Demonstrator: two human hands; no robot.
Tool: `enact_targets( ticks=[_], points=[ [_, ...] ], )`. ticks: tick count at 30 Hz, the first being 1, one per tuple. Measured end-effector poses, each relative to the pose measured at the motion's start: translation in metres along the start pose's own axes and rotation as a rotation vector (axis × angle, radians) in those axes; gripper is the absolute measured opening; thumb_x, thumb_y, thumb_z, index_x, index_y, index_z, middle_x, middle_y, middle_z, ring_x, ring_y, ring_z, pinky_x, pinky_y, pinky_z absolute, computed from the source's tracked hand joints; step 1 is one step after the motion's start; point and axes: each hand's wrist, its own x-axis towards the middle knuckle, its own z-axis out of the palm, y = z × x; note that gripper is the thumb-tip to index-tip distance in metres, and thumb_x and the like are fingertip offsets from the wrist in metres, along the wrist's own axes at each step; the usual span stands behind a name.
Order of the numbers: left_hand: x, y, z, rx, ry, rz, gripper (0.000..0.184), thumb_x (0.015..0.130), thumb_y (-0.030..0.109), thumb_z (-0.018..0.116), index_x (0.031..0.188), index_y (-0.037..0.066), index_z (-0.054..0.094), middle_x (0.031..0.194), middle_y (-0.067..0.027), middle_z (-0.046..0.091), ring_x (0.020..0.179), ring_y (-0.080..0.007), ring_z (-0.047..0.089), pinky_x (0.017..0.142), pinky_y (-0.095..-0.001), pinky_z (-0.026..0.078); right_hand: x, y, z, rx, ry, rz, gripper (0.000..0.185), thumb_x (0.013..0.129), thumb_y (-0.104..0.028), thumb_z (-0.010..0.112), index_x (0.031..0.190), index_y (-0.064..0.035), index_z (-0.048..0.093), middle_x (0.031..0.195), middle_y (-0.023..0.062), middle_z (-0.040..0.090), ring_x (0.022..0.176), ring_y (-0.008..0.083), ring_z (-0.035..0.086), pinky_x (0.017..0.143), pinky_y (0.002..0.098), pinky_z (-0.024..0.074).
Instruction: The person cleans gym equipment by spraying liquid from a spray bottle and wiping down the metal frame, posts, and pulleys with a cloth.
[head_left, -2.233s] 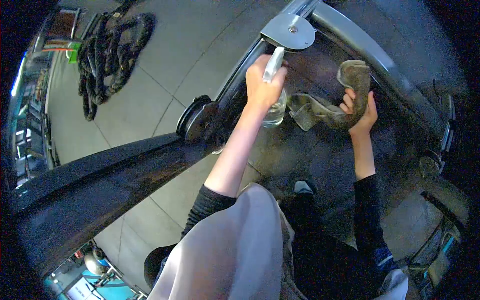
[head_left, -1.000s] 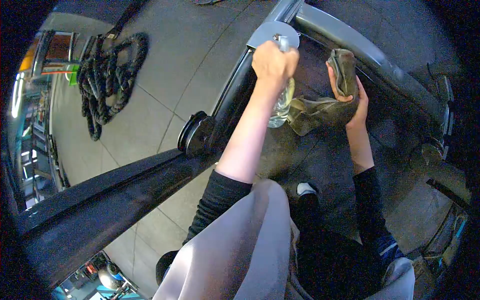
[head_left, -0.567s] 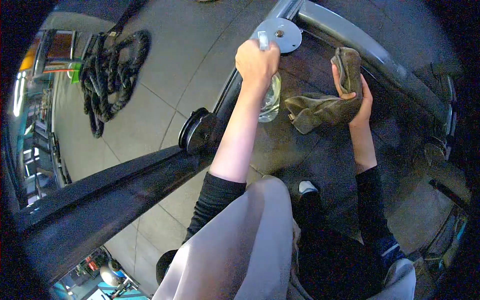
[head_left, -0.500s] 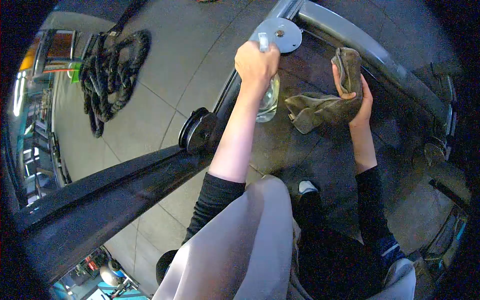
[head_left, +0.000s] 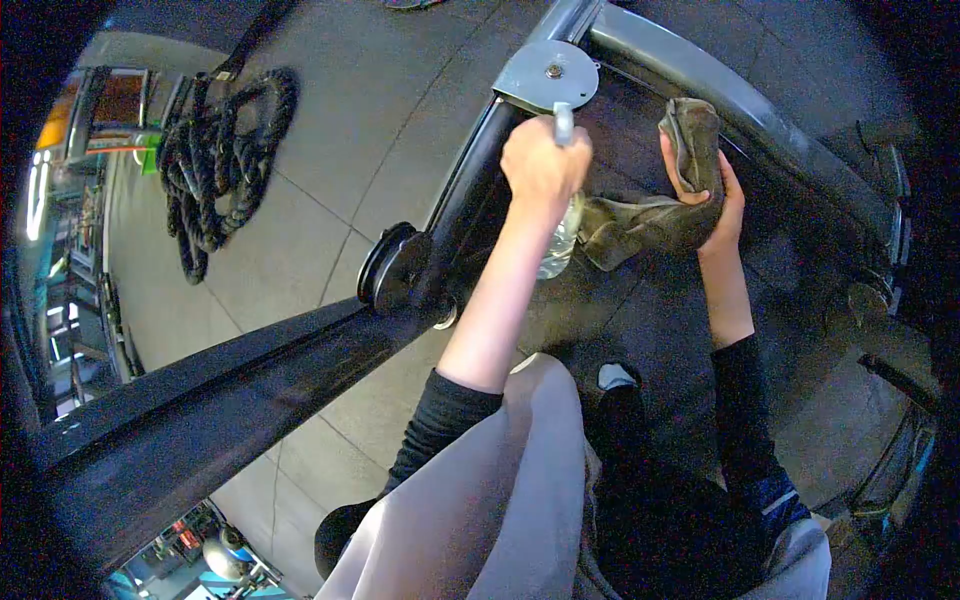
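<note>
My left hand is closed around the neck of a spray bottle. The bottle is clear with pale liquid in it, and its light nozzle head shows above my fist. My right hand grips a folded brown-grey cloth. One part of the cloth stands up against my fingers, while a loose end reaches left close to the bottle. Just beyond my left hand is a round metal plate with a bolt, fixed on the frame of a machine.
A dark machine beam crosses the left side, with a round pulley-like part on it. A curved grey frame tube arches at the upper right. Coiled black rope lies on the tiled floor.
My left hand has moved right and a little toward me with the spray bottle, nearer the cloth. My right hand and the cloth have hardly moved.
</note>
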Motion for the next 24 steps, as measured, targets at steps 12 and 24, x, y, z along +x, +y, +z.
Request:
enact_targets(
  ticks=[12,24],
  points=[
    [0.006,-0.003,0.004,-0.01,0.092,0.092,0.026,0.069,0.027,0.056,0.071,0.001,0.06,0.076,-0.0209,0.061,0.074,-0.0385,0.059,0.068,-0.0465,0.046,0.004,0.01,0.013,-0.756,0.668,0.009,0.037,0.086,-0.029,0.052,0.113,-0.0037,0.054,0.106,0.0102,0.06,0.094,0.0188,0.058,0.057,0.0251,0.0488],
    [-0.078,-0.096,0.011,-0.229,0.348,0.395,0.021,0.061,0.008,0.054,0.08,0.0,0.053,0.079,-0.0156,0.053,0.069,-0.0349,0.051,0.062,-0.039,0.045,0.161,0.045,0.029,-2.722,-0.354,-0.664,0.036,0.084,-0.019,0.048,0.119,-0.0098,0.05,0.13,0.0054,0.045,0.117,0.0253,0.045,0.095,0.0349,0.0386]
  ],
)
